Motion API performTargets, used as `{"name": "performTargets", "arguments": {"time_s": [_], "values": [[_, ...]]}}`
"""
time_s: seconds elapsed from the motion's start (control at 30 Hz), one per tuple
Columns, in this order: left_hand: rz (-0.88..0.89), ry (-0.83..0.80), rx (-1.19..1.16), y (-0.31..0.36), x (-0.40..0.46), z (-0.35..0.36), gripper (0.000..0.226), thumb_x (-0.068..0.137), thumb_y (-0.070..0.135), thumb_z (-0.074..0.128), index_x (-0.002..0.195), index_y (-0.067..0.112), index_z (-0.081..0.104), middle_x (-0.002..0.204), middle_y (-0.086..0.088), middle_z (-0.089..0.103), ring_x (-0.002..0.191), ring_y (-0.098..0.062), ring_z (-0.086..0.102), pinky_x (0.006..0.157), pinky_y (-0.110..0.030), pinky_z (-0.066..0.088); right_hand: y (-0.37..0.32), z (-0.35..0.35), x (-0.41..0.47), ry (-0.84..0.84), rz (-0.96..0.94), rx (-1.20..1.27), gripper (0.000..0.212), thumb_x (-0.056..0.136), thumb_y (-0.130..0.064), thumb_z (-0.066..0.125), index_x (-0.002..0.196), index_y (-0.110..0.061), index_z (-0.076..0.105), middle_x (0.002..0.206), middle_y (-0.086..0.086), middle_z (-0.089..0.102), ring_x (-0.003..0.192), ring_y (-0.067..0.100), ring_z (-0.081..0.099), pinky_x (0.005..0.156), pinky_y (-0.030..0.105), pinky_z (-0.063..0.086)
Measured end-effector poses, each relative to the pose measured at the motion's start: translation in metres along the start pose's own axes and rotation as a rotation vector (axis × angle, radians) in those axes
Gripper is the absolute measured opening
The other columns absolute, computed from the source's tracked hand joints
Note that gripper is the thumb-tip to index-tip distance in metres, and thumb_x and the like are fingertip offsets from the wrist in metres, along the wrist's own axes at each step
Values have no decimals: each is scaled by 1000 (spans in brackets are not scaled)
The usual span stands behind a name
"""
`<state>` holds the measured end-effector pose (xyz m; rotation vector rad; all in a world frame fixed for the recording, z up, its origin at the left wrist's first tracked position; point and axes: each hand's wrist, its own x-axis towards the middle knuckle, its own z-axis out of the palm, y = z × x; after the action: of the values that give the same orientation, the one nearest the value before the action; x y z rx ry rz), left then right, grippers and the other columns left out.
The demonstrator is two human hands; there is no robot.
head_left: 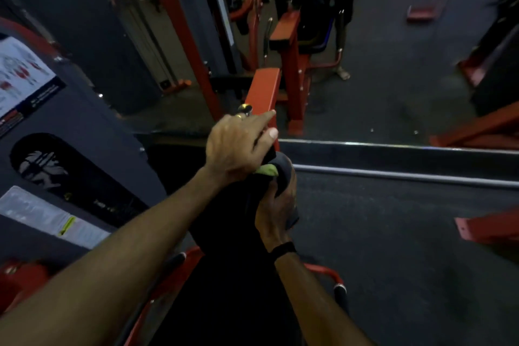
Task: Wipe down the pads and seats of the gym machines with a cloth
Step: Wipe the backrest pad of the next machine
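Observation:
A tall black back pad (224,222) of a red-framed machine stands straight in front of me. My left hand (238,146), with a ring on one finger, lies over the pad's top end, its thumb and fingers wrapped round it. Just below, my right hand (276,205), a black band on its wrist, grips the pad's right edge. A green cloth (266,170) is bunched in that grip. Only a small fold of the cloth shows between the two hands.
The machine's red frame (262,93) rises behind the pad. Its grey weight-stack cover (84,126) with instruction stickers stands to the left. A mirror edge (393,146) crosses the dark floor on the right. Red handles (334,278) jut out low on both sides. People's legs (342,19) show far back.

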<state>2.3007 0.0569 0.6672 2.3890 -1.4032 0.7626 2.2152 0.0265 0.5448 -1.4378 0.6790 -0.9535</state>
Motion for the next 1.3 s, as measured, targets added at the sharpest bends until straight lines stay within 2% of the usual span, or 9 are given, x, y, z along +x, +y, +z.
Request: {"name": "performTargets", "arguments": {"time_s": [0.2,0.3,0.37,0.63,0.8,0.9,1.0,1.13,1.3], "values": [[-233,-131,-647,-8,5,-21,68,91,60,24,152,33,38,137,12,61,116,-11,60,101,-34,42,-61,11,12,24,-83,-166,74,86,-58,33,149,-20,43,149,0,48,136,18,45,112,48,36],[-332,-31,-1212,-20,4,-33,56,91,60,35,144,40,37,141,5,56,130,-11,53,113,-43,38,-89,20,21,-29,-246,-393,71,88,-55,33,147,-18,46,147,3,49,134,22,45,111,43,36],[-359,36,-1342,-35,-3,-40,54,92,57,40,143,38,39,141,2,55,133,-14,51,115,-46,38,-94,23,25,-72,-325,-595,70,89,-56,34,145,-18,48,144,7,50,130,28,46,107,46,38],[-408,216,-985,-129,-53,-62,57,99,56,34,148,30,44,146,8,53,137,-7,47,115,-45,37,-132,109,4,-179,-710,-1223,53,85,-65,42,123,-31,58,116,1,59,109,27,52,94,55,35],[-486,196,-755,-163,-77,-85,62,95,56,23,144,28,50,142,15,52,138,-8,43,122,-34,23,-134,182,-22,-285,-785,-1187,42,90,-50,37,118,-19,41,106,10,58,99,34,57,89,62,41],[-560,242,-801,-167,-78,-92,64,94,58,20,142,29,52,137,19,50,130,0,44,114,-29,34,-137,175,-18,-514,-827,-1218,69,87,-66,41,144,-28,33,137,9,50,128,33,46,102,64,32],[-551,278,-810,-156,-74,-93,63,96,58,21,141,28,52,133,23,48,123,10,42,105,-15,31,-147,133,-5,-748,-823,-993,79,89,-67,46,156,-40,15,163,-2,25,153,20,15,121,57,4],[-251,88,-377,-123,-63,-65,61,96,52,35,136,13,60,139,-5,60,134,-21,51,120,-39,20,-132,58,23,-367,-741,-646,49,97,-42,44,144,-30,41,145,-12,46,140,11,39,121,51,16],[-100,-132,-129,-80,-43,-38,86,91,77,28,138,12,58,136,-15,61,128,-39,53,114,-66,25,-121,17,40,-166,-379,-581,48,98,-53,26,129,-30,55,131,-14,58,125,-8,46,122,48,17]]}}
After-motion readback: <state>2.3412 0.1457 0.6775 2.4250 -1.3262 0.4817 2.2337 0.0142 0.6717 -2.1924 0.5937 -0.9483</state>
